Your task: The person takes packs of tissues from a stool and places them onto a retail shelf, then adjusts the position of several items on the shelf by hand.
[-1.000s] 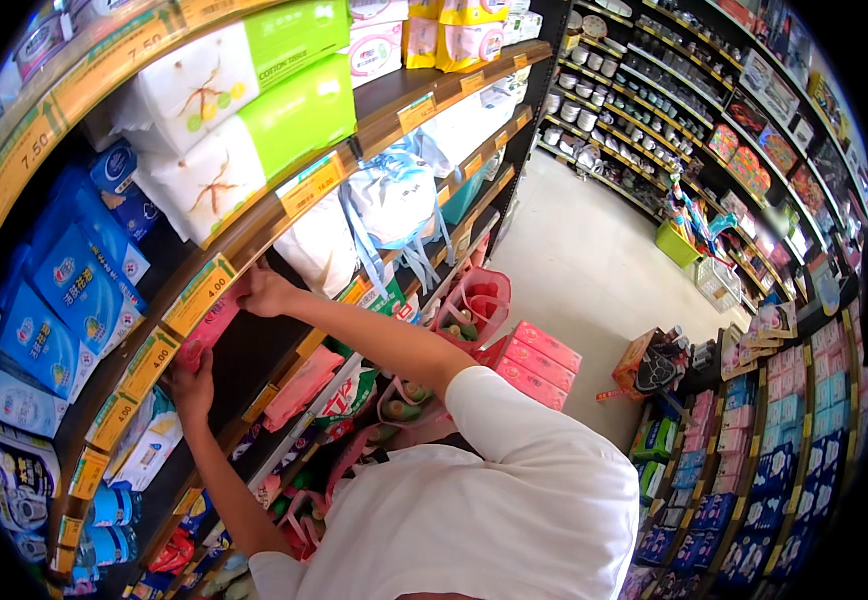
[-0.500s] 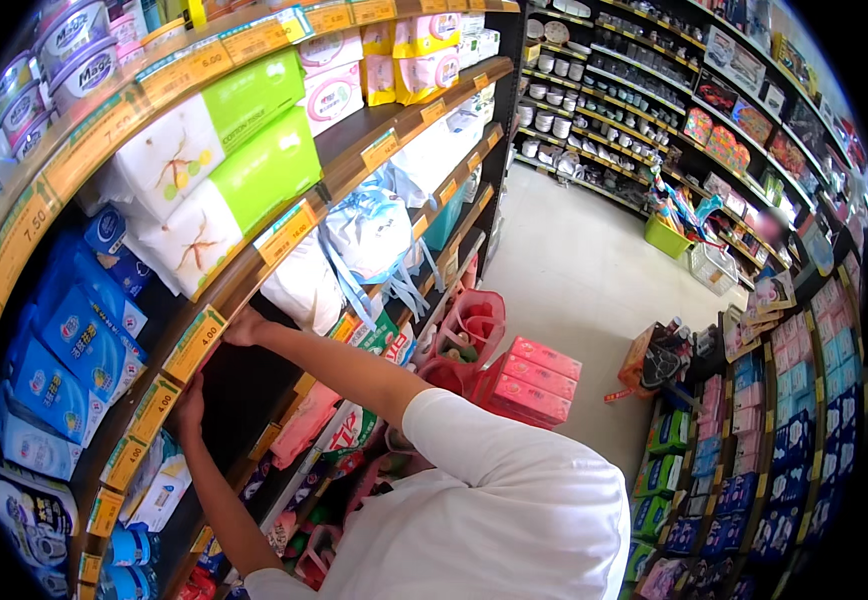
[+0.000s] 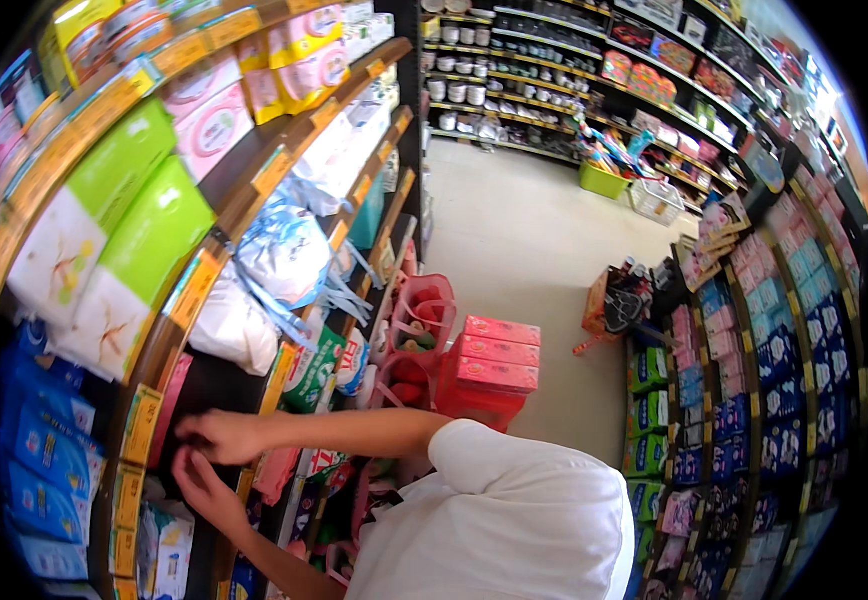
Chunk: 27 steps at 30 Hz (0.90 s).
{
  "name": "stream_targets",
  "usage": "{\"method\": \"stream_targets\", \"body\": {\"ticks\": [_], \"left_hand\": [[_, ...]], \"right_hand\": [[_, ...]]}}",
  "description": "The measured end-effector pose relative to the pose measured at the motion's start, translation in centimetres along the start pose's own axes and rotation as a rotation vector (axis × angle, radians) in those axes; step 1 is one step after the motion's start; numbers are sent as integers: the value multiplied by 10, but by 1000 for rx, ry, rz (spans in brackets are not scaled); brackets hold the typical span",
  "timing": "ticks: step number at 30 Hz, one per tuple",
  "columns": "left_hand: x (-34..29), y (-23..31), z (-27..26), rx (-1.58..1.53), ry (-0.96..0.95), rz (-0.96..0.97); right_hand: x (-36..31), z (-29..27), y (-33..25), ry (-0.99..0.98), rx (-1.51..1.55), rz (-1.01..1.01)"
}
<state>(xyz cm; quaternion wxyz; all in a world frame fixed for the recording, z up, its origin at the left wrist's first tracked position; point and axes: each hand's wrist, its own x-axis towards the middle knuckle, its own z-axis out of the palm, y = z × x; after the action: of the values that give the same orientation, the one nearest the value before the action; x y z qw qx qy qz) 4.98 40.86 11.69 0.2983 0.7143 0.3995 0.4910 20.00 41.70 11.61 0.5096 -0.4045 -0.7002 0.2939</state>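
Head view: the right hand (image 3: 222, 437) and the left hand (image 3: 206, 487) are close together at a dark shelf (image 3: 216, 385), fingers bent; whether anything is held between them cannot be determined. A pink package (image 3: 168, 408) lies on this shelf, near the right hand and just behind the yellow price labels (image 3: 141, 425). A white bag (image 3: 234, 322) sits farther along the same side. Green-and-white packs (image 3: 132, 285) occupy the level above. Blue packs (image 3: 52, 440) are located left of the labels; white packs (image 3: 168, 548) lie below the left hand. Pink boxes (image 3: 499, 352) are stacked above the pale floor (image 3: 524, 220).
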Motion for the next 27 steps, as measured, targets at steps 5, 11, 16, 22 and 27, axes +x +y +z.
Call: {"method": "stream_targets", "body": {"ticks": [5, 11, 16, 22, 27], "left_hand": [[-73, 13, 57, -399, -261, -331], [-144, -4, 127, -307, -663, -410], [-145, 21, 165, -118, -993, -331], [-135, 69, 224, -175, -967, -352], [-142, 116, 271, -209, -949, -151]], "right_hand": [[-111, -35, -11, 41, 58, 81], [-239, -30, 32, 179, 130, 471], [-296, -46, 34, 325, 393, 541], [-322, -119, 14, 324, 246, 577], [-342, -175, -30, 409, 438, 473]]}}
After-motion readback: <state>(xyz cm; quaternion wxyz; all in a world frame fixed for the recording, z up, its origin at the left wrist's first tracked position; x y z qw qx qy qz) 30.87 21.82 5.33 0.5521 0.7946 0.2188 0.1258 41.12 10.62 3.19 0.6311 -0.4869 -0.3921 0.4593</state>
